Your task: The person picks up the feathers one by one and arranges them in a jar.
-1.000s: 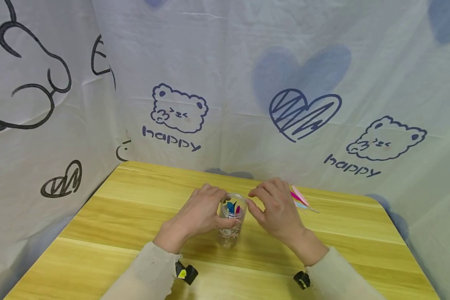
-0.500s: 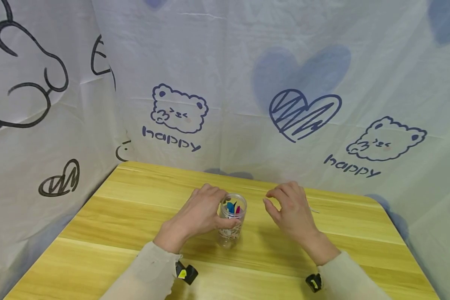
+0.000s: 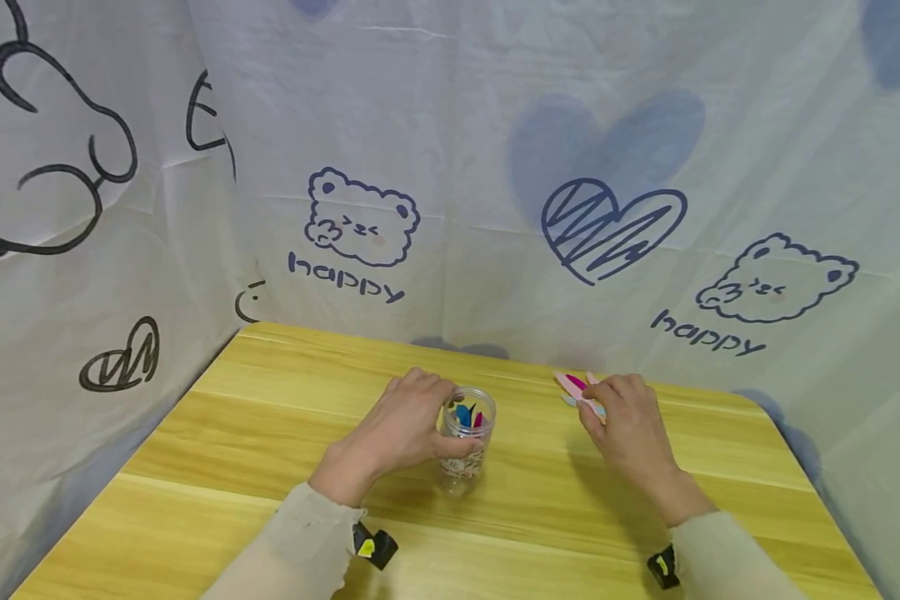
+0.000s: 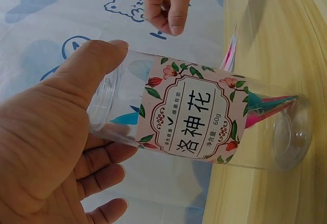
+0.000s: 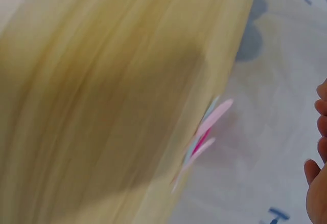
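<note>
A clear plastic jar [image 3: 461, 482] with a pink floral label [image 4: 189, 114] stands upright and uncapped. My left hand [image 3: 397, 429] grips it round the upper part, thumb on the near side. Inside it, slim feather-shaped pieces [image 3: 463, 416] in blue and magenta slant down towards the base. My right hand [image 3: 633, 425], fingers loosely bent and apparently empty, is above the back right of the table. More feather-shaped pieces [image 3: 572, 387], in pink, magenta and light blue, lie there. In the head view its fingertips overlap them; the right wrist view [image 5: 207, 124] is blurred.
The wood-grain table [image 3: 270, 400] has rounded back corners. White cloth with drawn bears and hearts [image 3: 615, 229] hangs right behind its back edge and along both sides. A black band [image 3: 375, 546] sits at the left wrist and another [image 3: 663, 567] at the right.
My right hand has moved away from the jar's mouth, rightwards over the loose pieces, and their left ends now show beside it. My left hand stays on the jar.
</note>
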Available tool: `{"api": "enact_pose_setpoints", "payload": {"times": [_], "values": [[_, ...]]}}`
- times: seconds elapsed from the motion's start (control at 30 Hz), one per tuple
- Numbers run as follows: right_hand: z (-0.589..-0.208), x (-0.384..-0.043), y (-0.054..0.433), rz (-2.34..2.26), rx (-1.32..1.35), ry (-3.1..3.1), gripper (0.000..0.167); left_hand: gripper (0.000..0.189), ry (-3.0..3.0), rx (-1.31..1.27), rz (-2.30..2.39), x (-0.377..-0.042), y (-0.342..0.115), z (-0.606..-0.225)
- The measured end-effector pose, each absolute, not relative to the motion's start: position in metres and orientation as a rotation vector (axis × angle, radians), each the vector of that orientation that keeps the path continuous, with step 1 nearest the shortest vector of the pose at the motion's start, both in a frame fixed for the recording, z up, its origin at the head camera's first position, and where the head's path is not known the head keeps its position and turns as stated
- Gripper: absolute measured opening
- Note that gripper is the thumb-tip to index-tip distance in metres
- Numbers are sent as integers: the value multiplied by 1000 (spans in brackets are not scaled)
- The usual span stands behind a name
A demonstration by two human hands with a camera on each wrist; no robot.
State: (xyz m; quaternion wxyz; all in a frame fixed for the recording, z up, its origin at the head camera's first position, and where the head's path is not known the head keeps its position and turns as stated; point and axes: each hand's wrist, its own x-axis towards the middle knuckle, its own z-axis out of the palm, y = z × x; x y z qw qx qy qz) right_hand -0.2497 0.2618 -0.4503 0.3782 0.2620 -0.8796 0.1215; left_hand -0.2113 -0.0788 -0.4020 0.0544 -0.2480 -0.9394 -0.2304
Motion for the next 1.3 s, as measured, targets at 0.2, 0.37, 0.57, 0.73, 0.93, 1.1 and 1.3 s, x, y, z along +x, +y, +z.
{"api": "enact_pose_setpoints", "payload": {"times": [0.2, 0.37, 0.57, 0.73, 0.93, 1.1, 1.3], "values": [[-458, -257, 288, 259, 549, -2350, 8, 71, -2854, -754, -698, -211, -78, -402], [-464, -263, 301, 233, 436, -2471, 11, 71, -2856, -753, -702, -211, -79, -401], [-472, -270, 305, 232, 370, -2607, 16, 71, -2859, -751, -701, -211, -79, -401], [-477, -278, 303, 231, 313, -2728, 16, 70, -2859, -756, -711, -211, -78, -401], [-481, -287, 298, 216, 227, -2851, 19, 69, -2859, -760, -719, -211, -78, -403], [-486, -290, 297, 195, 212, -2909, 19, 69, -2861, -757, -721, -212, -78, -403], [-491, -290, 296, 188, 218, -2947, 16, 69, -2853, -756, -712, -211, -78, -403]]}}
